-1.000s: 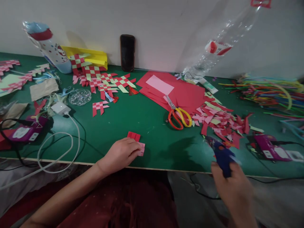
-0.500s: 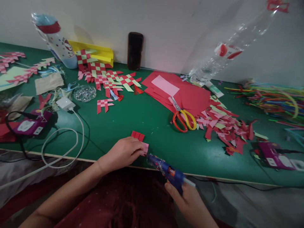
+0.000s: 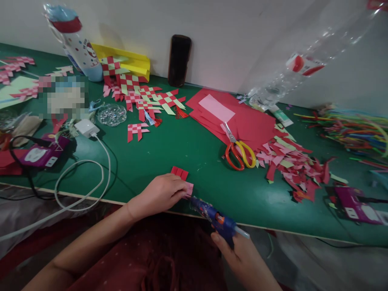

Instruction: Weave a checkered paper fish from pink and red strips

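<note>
My left hand [image 3: 163, 192] is closed on a small paper piece near the table's front edge. The pink end of this paper piece [image 3: 189, 188] sticks out past the fingertips, and red strips [image 3: 179, 173] show just beyond the hand. Some of the paper is hidden under my fingers. My right hand [image 3: 239, 254] is wrapped around the handle of a blue glue gun [image 3: 215, 218], with a glue stick [image 3: 242, 232] poking out of its back. The gun's nozzle is right by the pink paper; I cannot tell whether they touch.
Scissors [image 3: 238, 153] lie by red paper sheets [image 3: 254, 125], left of a heap of paper scraps [image 3: 294, 165]. Woven paper fish [image 3: 138, 131] lie at mid-left. A phone [image 3: 179, 60] leans on the wall. A white cable [image 3: 104, 169] loops at left. A plastic bottle [image 3: 281, 85] stands behind.
The whole view has shifted slightly, so the table things sit farther right. Both hands keep nearly the same pose, with the glue gun's nozzle still by the pink paper.
</note>
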`<state>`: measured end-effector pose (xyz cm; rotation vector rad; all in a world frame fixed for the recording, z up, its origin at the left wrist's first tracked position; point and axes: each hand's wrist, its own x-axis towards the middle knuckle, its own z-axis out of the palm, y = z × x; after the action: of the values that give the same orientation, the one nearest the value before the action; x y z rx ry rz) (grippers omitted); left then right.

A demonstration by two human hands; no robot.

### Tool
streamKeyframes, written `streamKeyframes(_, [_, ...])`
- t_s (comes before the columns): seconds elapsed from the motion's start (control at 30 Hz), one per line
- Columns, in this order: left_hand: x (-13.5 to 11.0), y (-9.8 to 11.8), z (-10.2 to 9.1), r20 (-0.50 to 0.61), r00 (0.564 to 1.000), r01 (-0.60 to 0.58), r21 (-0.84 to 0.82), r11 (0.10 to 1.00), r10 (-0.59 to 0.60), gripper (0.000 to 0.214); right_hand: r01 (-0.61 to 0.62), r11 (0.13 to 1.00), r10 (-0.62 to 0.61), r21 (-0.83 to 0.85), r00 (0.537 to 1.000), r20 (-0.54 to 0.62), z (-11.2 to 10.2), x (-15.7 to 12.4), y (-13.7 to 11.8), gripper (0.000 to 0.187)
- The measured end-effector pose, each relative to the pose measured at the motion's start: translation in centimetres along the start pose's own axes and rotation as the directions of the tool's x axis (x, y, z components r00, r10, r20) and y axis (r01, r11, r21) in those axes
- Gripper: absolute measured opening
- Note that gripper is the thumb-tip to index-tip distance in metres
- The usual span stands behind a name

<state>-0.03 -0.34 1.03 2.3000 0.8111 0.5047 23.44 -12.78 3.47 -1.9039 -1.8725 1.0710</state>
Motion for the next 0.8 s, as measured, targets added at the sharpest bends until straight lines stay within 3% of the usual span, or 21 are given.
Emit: streamKeyframes(0.8, [-0.05, -0.26, 0.14, -0.007, 1.0, -0.015, -0.011, 1.0, 0.015, 0.02, -0.004, 0.999, 0.006, -0.054, 0.999, 0.035, 0.18, -0.22, 0.43, 0.046])
